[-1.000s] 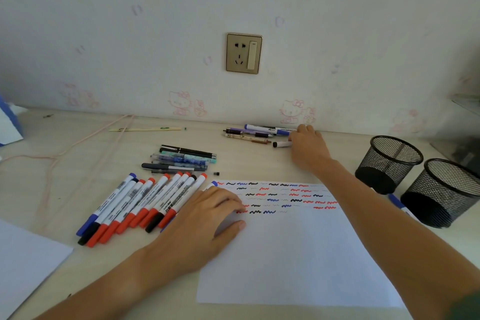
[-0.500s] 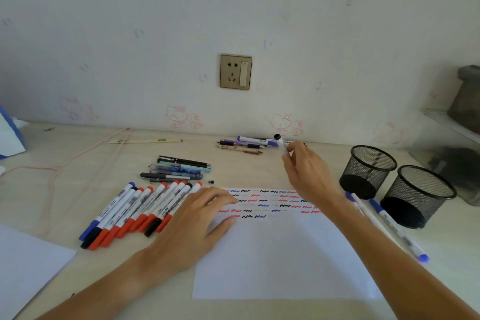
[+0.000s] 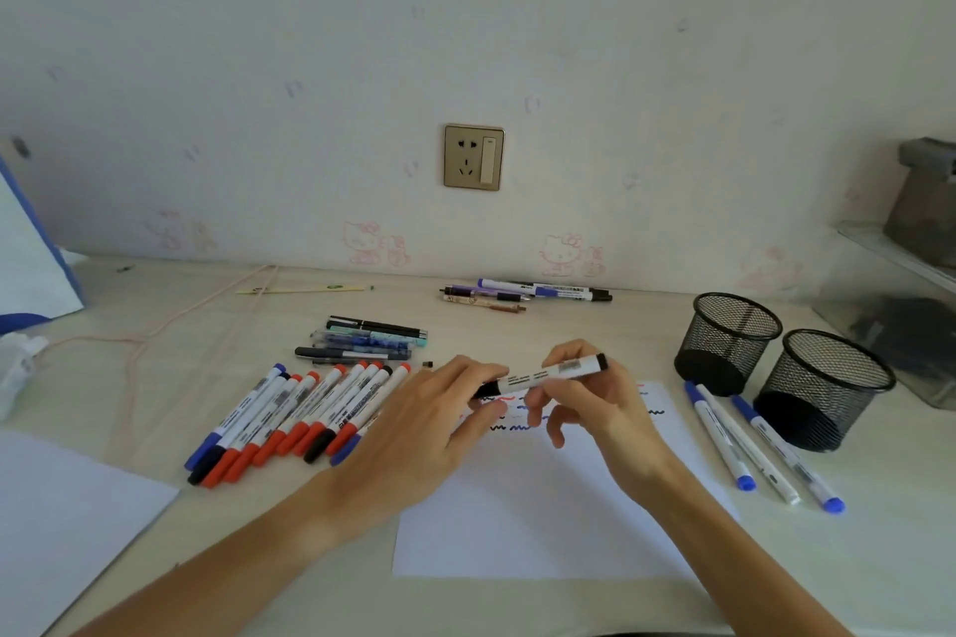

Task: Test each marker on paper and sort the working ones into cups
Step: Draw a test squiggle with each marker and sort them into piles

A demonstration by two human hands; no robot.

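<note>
On the left of the desk [image 3: 155, 326] lies a row of markers [image 3: 295, 422] side by side, most with red caps, some blue or black. Behind them is a small bunch of pens [image 3: 367, 339].

Next comes the left hand [image 3: 429, 422]. Its fingers are curled round the dark cap end of a black marker [image 3: 548, 371]. The cap is mostly hidden inside the hand, so I cannot tell if it is on tight or already loose.

The black marker is held in the air, just above the top of the test paper [image 3: 543, 507]. It lies almost flat, with its long side going left to right, and the right end is a little higher. That right end, with a black plug, pokes out past the right hand [image 3: 589, 398], which pinches the white body with thumb and fingertips.

So each hand has one end, and the cap points left. My guess is the next move is a straight pull apart along the marker, with the left hand taking the cap away. The squiggles on the paper sit right under the hands.

Farther right, three blue markers [image 3: 765, 445] lie on the desk beside two black mesh cups [image 3: 776, 362]. No markers show inside the cups.
</note>
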